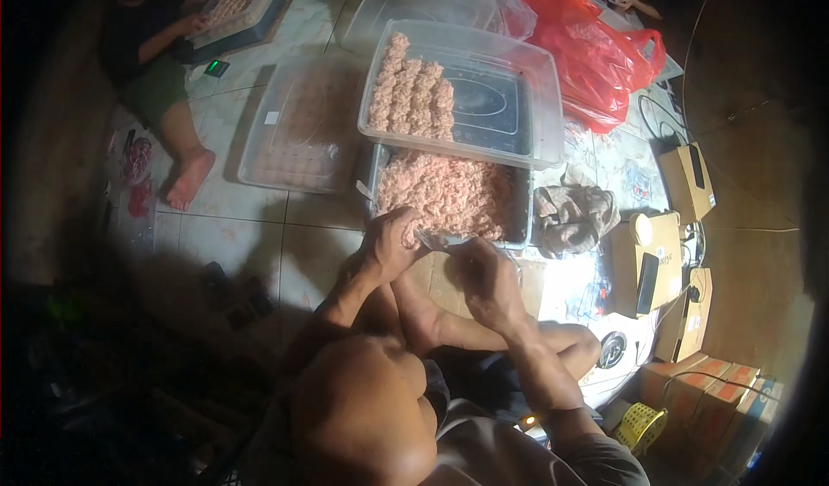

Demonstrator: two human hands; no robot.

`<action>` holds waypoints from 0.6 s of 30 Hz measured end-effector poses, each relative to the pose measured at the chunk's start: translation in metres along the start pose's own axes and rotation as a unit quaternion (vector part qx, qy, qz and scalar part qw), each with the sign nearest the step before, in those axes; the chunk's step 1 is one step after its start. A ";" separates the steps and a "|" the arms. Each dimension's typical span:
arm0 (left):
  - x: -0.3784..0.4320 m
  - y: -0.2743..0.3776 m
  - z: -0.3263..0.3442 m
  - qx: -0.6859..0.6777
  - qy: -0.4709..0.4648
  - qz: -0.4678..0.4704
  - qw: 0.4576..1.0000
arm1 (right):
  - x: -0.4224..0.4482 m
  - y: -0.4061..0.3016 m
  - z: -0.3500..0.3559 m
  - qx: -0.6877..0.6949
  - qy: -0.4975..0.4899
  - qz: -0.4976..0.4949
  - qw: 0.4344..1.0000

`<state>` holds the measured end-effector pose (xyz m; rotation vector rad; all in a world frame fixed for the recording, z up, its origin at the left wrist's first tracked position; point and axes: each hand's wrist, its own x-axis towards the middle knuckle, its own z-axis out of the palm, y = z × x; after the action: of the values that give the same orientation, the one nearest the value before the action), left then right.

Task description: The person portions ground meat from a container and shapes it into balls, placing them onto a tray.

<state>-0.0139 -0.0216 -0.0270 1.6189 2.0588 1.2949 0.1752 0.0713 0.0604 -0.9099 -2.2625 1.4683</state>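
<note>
My left hand [388, 243] is closed around a lump of pink minced-meat paste [409, 235], part of which shows at the top of the fist. From the right, my right hand [486, 275] grips a metal utensil, apparently a spoon [431, 240], with its tip against the left hand. Both hands are at the near edge of a dark tub [529, 207] holding a loose mass of the same paste [447, 191]. A clear plastic box [547, 110] rests over the tub's far part. Rows of shaped paste balls [414, 97] fill its left side.
A lidded translucent box [304, 123] stands left on the tiled floor. Behind are a red plastic bag [583, 52] and a clear lid or box [414, 0]. A crumpled cloth [573, 217] and cardboard boxes [647, 266] lie right. Another person [152, 52] sits at far left beside a tray.
</note>
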 end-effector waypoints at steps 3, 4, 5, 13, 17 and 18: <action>-0.005 -0.005 0.015 0.012 0.053 -0.035 0.998 | -0.003 0.008 0.010 0.029 0.026 -0.009 0.999; -0.001 -0.002 0.013 0.010 0.054 -0.034 0.998 | -0.003 0.013 0.012 0.116 0.047 0.017 0.992; 0.003 0.000 0.010 -0.027 -0.034 -0.086 0.995 | -0.003 0.017 0.013 0.203 0.067 0.042 0.976; -0.006 -0.005 -0.014 -0.480 -0.086 -0.142 0.861 | 0.105 0.108 0.029 -0.312 0.037 -0.158 0.936; -0.012 -0.010 -0.023 -0.382 -0.085 -0.166 0.905 | 0.083 0.064 0.013 -0.301 -0.015 -0.141 0.943; -0.005 -0.007 -0.017 -0.312 -0.078 -0.116 0.940 | 0.069 0.032 -0.010 -0.293 -0.007 -0.151 0.944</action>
<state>-0.0276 -0.0347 -0.0233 1.1139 1.4713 1.4734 0.1397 0.1313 0.0301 -0.6412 -2.7520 0.6782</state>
